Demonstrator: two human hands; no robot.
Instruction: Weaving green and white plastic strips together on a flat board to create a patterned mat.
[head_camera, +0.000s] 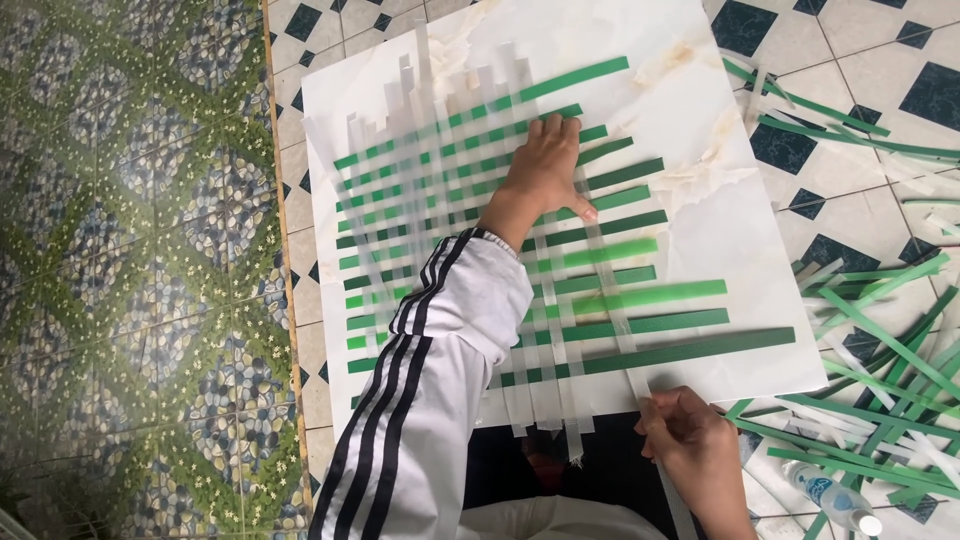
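while our left hand (545, 165) lies flat with fingers spread on the half-woven mat of green and translucent white plastic strips (480, 230), pressing it onto the white marbled square board (720, 240), our right hand (690, 440) at the board's near edge pinches the end of one translucent white strip (612, 300) between thumb and fingers. the mat covers the board's left and middle, its green strips reaching toward the right edge. loose green and white strips (880, 390) and a clear plastic bottle (830, 497) lie on the tiled floor (860, 60) beyond that edge.
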